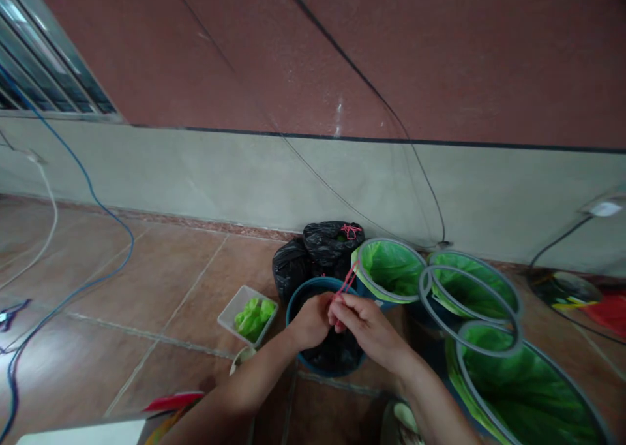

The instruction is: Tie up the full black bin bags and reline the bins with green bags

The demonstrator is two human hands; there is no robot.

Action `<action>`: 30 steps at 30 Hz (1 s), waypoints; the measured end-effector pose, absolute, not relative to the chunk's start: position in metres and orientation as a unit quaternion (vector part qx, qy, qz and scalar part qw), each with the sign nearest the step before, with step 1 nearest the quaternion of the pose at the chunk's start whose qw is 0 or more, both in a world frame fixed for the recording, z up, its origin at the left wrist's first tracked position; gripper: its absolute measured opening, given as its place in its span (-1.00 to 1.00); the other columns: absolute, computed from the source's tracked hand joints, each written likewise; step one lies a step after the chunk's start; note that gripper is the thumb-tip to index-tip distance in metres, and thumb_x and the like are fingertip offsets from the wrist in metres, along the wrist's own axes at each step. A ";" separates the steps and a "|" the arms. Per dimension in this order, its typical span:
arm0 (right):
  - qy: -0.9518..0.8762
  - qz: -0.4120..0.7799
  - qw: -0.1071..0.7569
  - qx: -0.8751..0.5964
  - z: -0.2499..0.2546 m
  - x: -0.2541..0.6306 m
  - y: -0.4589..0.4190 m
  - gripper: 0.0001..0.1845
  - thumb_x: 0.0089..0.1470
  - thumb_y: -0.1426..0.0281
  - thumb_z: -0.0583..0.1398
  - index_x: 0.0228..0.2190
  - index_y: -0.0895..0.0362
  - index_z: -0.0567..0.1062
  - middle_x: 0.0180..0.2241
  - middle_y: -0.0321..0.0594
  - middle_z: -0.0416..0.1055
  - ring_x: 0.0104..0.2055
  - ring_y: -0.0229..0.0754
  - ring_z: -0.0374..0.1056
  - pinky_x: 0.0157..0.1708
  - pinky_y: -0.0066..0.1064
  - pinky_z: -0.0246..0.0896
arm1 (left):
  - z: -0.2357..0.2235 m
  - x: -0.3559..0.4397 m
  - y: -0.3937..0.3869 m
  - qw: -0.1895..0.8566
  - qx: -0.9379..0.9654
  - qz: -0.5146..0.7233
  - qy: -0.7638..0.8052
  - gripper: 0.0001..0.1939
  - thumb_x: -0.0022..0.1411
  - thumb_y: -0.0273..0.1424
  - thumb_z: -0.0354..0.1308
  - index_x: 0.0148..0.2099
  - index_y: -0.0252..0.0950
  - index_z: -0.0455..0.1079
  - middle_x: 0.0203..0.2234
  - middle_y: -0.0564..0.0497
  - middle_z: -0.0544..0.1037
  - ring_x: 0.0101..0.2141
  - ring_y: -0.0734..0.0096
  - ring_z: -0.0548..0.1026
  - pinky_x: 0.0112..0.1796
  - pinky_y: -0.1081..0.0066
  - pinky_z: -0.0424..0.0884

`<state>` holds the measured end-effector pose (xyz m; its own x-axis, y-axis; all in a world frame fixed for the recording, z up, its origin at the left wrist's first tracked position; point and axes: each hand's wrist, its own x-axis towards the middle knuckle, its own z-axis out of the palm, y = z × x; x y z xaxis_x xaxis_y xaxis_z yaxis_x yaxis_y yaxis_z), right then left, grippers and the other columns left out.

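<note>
My left hand (315, 320) and my right hand (359, 324) meet over a blue bin (293, 295) that has a black bag (337, 355) inside. Both hands are closed on a pink drawstring (348, 278), whose loop sticks up above the fingers. Where the string joins the bag is hidden by my hands. Just behind the bin, two filled black bags (288, 267) lean by the wall, the upper one tied with a pink string (350, 230). A clear plastic box (229, 318) with crumpled light-green bags (254, 317) sits left of the bin.
To the right stand bins with green liners (391, 269) and grey rims. A loose grey ring (467, 346) lies across two of them. A blue cable (92, 197) runs over the tiled floor at left. A black cable (342, 52) hangs down the wall.
</note>
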<state>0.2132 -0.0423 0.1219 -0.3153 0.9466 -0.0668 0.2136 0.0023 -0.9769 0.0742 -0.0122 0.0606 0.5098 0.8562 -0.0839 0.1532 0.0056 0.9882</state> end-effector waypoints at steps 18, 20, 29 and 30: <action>-0.575 0.455 0.361 -0.577 0.118 0.225 -0.028 -0.53 0.08 0.07 0.13 -0.07 0.10 0.41 -0.51 -0.32 0.39 -0.57 -0.30 0.24 -0.54 -0.45 0.13 | 0.062 0.078 -0.032 0.621 0.633 0.232 0.401 -0.45 0.28 0.00 -0.15 -0.36 -0.34 0.45 -0.71 0.12 0.24 -0.63 0.52 0.19 -0.55 0.47 0.13; -0.587 0.417 0.348 -0.600 0.113 0.231 -0.027 -0.55 0.10 0.07 0.11 -0.09 0.09 0.43 -0.38 -0.26 0.45 -0.58 -0.32 0.24 -0.53 -0.44 0.15 | 0.065 0.074 -0.029 0.633 0.619 0.233 0.402 -0.42 0.26 0.02 -0.15 -0.34 -0.35 0.46 -0.73 0.13 0.23 -0.66 0.56 0.15 -0.56 0.48 0.10; -0.699 0.418 0.217 -0.538 0.110 0.250 -0.030 -0.69 0.13 0.22 0.10 -0.47 0.10 0.55 -0.48 -0.30 0.46 -0.42 -0.23 0.29 -0.41 -0.42 0.09 | 0.075 0.061 -0.015 0.646 0.602 0.250 0.396 -0.42 0.24 -0.01 -0.10 -0.58 -0.35 0.37 -0.75 0.06 0.33 -0.69 0.62 0.14 -0.58 0.51 0.06; -0.700 0.420 0.205 -0.540 0.111 0.253 -0.030 -0.70 0.12 0.23 0.11 -0.46 0.10 0.56 -0.48 -0.30 0.46 -0.43 -0.24 0.29 -0.42 -0.43 0.08 | 0.075 0.060 -0.014 0.658 0.583 0.253 0.403 -0.45 0.23 -0.03 -0.08 -0.53 -0.36 0.41 -0.73 0.05 0.36 -0.70 0.63 0.11 -0.61 0.51 0.02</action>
